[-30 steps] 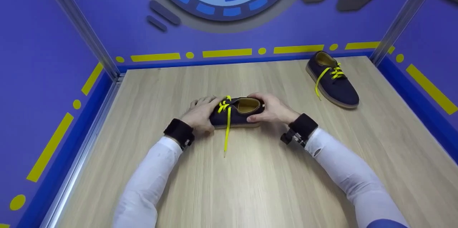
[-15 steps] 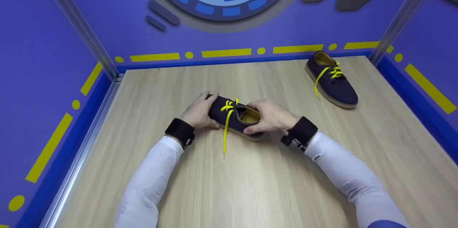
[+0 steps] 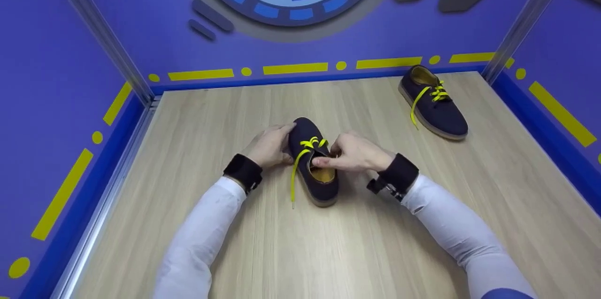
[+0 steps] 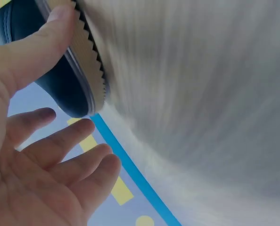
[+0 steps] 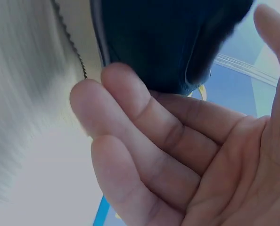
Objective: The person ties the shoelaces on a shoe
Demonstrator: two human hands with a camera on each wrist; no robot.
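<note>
A dark shoe (image 3: 305, 131) with a tan sole and yellow lace (image 3: 294, 181) stands on the table, its toe pointing away and slightly left. At its left front side is my left hand (image 3: 268, 146); in the left wrist view the thumb (image 4: 48, 40) touches the sole edge while the relaxed fingers spread apart from the toe. My right hand (image 3: 358, 152) lies along the right side near the opening. Its fingers (image 5: 130, 89) rest against the shoe's side in the right wrist view, and the thumb extends over the opening, apart from the upper.
A matching dark shoe (image 3: 443, 118) with yellow laces stands at the back right of the wooden table (image 3: 291, 252). Blue-purple panels (image 3: 281, 50) border the table at the back and both sides.
The shoe has turned clockwise, from lying crosswise with its toe left to pointing away. Both hands turned it; their hold on toe and heel has loosened. The other shoe stays put.
</note>
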